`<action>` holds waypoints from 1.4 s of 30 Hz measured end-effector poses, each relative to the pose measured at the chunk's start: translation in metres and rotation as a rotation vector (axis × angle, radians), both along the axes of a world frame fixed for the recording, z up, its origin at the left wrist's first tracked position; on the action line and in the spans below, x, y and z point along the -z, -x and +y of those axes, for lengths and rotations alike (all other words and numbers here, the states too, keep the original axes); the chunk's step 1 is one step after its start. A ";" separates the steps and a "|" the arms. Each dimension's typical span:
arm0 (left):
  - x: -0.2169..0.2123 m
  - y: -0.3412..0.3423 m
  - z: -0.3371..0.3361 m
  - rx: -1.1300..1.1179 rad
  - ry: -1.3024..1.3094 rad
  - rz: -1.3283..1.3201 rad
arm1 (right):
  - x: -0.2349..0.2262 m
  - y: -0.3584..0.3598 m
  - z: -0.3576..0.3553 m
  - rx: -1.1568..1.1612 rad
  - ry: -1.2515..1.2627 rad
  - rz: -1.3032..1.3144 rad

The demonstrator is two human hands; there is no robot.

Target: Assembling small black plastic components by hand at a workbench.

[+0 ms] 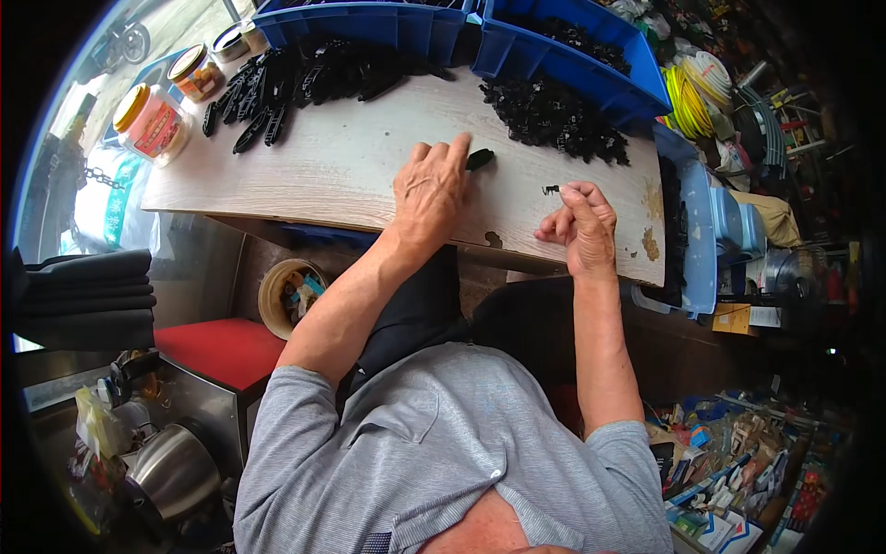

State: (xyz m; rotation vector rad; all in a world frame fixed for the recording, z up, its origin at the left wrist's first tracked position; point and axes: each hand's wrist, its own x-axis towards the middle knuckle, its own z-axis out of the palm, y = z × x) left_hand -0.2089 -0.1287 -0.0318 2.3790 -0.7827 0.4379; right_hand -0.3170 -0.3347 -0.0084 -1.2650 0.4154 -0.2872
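Observation:
My left hand [429,192] is palm down over the table, its fingers closed about a long black plastic piece [480,159]. Only the rounded end of that piece shows past the index finger; the thumb and the rest are hidden. To the right, my right hand [583,226] pinches a small black plastic clip [551,190] between thumb and forefinger, just above the tabletop. The clip has short prongs. A heap of small black parts [563,120] lies beyond this hand. Long black pieces [314,78] are piled at the far left of the table.
Two blue bins [369,28] [572,69] with black parts line the table's far edge. Lidded plastic jars [149,123] stand at the left. The worn white table [314,175] ends close to my lap. A tub [286,295] sits below; clutter and coiled yellow hose [688,103] fill the right.

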 end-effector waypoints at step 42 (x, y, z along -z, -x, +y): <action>-0.018 0.037 -0.033 0.341 1.053 1.220 | -0.006 -0.004 0.029 -0.082 0.144 0.018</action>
